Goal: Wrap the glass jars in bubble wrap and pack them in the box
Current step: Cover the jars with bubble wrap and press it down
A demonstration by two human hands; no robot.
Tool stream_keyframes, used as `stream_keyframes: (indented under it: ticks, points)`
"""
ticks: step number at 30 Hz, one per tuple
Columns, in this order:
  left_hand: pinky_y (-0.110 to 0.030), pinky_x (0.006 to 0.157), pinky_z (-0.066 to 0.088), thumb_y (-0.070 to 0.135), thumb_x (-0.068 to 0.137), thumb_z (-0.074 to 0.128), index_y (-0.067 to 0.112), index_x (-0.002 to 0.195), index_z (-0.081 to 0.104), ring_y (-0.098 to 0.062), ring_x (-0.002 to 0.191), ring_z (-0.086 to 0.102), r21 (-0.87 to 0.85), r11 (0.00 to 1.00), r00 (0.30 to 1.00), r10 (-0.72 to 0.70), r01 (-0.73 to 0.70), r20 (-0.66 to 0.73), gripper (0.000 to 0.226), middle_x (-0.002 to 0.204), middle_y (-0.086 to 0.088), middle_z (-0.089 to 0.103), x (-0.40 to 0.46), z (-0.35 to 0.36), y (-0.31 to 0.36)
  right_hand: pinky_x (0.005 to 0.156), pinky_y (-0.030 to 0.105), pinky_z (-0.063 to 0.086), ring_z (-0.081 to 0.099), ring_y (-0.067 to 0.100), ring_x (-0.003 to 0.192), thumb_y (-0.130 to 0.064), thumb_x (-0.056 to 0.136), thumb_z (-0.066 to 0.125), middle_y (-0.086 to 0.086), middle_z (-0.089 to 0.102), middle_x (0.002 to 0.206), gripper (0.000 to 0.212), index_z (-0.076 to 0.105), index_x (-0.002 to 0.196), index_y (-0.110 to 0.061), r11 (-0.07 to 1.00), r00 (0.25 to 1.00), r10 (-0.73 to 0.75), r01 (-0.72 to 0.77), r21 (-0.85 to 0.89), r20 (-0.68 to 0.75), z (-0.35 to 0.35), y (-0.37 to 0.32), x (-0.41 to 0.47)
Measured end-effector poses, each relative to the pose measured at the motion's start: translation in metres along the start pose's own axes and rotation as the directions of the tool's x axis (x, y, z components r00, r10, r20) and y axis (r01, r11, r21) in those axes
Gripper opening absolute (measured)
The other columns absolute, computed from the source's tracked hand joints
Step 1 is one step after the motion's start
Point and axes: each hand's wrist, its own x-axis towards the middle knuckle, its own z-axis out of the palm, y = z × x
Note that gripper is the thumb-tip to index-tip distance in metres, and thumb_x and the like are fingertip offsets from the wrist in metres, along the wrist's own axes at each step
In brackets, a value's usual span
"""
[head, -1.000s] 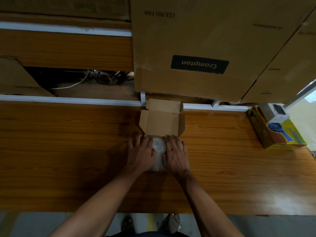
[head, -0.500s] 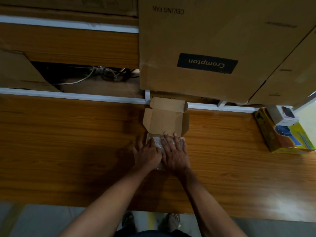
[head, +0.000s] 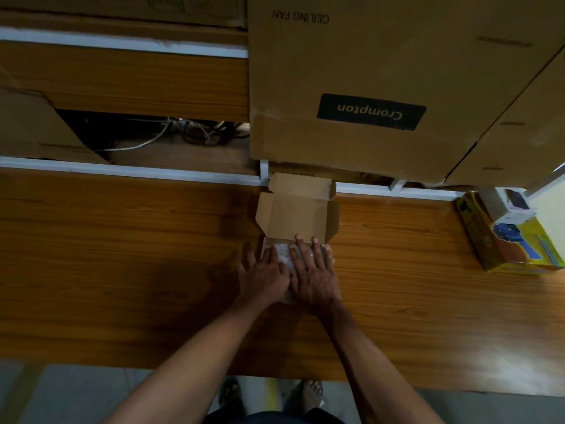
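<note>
**Bundle Going Into the Little Carton**

Wood-grain tabletop (head: 122, 270) runs the width of the room, with a white rail along its far edge and big cardboard cartons stacked behind it. The small open box (head: 296, 215) sits against that rail, its lid flap folded up and away from the person.

On the near side of the small open box, both hands lie flat on a bubble-wrapped bundle (head: 282, 255) that seems to rest in the box's tray; I cannot make out the glass inside the wrap. The left hand (head: 263, 276) covers the bundle's left part, fingers straight and slightly spread. The right hand (head: 312, 276) covers the right part, fingers straight and fanned, two fingertips reaching onto the inner face of the lid.

The risk, as I judge it, lies in the pressing. If the palms bear down hard to seat the bundle, the jar could crack under the wrap, or the thin tray walls could splay. The wrap looks loose at its near end, so it may unroll when the hands lift.

Behind the small open box, the large carton (head: 367, 87) reads "Crompton" on a black label and "CEILING FAN" above it, both upside down from where I stand. Well to the right of the small open box sits a yellow printed box (head: 519, 246) whose lettering I cannot read.
</note>
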Motion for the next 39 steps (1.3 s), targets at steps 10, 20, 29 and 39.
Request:
stream_keyframes:
  ticks: [10, 20, 29, 39]
  points:
    - [-0.065, 0.121, 0.005, 0.054, 0.095, 0.011, 0.015, 0.164, 0.027, -0.033, 0.16, 0.003, 0.187, 0.973, 0.986, 0.147, -0.131, -0.073, 0.081, 0.17, -0.002, 0.03, -0.024, 0.0, -0.012, 0.129, 0.058, 0.001, -0.011, 0.036, 0.16, -0.053, 0.107, 0.02, 0.006, -0.009, 0.175, 0.069, 0.012, 0.168, -0.022, 1.0, 1.0, 0.016, -0.016, 0.0, -0.023, -0.001, -0.001, -0.002]
    - [-0.064, 0.12, 0.005, 0.05, 0.102, 0.021, 0.024, 0.165, 0.02, -0.032, 0.158, -0.003, -0.14, 0.984, 0.99, -0.091, 0.106, 0.11, 0.068, 0.165, -0.009, 0.037, -0.007, 0.003, -0.001, 0.129, 0.057, -0.001, -0.015, 0.036, 0.16, -0.054, 0.108, 0.018, 0.006, -0.015, 0.174, 0.068, 0.006, 0.168, -0.024, 1.0, 1.0, 0.023, -0.023, -0.001, -0.003, 0.002, 0.001, 0.0]
    - [-0.061, 0.122, 0.006, 0.058, 0.092, -0.002, 0.015, 0.161, 0.035, -0.033, 0.159, 0.007, 0.093, 0.992, 0.986, 0.097, -0.085, -0.134, 0.09, 0.167, -0.005, 0.037, -0.045, 0.014, -0.014, 0.129, 0.057, -0.004, -0.015, 0.035, 0.16, -0.054, 0.107, 0.018, 0.006, -0.012, 0.175, 0.07, 0.005, 0.168, -0.022, 1.0, 1.0, 0.021, -0.021, 0.004, -0.019, 0.0, 0.0, -0.003]
    - [-0.072, 0.114, 0.008, 0.052, 0.09, 0.008, 0.027, 0.148, 0.046, -0.039, 0.156, 0.001, -0.042, 0.998, 0.992, -0.036, 0.041, 0.123, 0.073, 0.164, -0.004, 0.034, -0.015, 0.015, -0.012, 0.129, 0.057, -0.004, -0.017, 0.036, 0.159, -0.055, 0.105, 0.008, 0.007, -0.017, 0.174, 0.071, 0.001, 0.168, -0.023, 0.999, 1.0, 0.021, -0.021, -0.026, 0.008, -0.002, -0.001, -0.003]
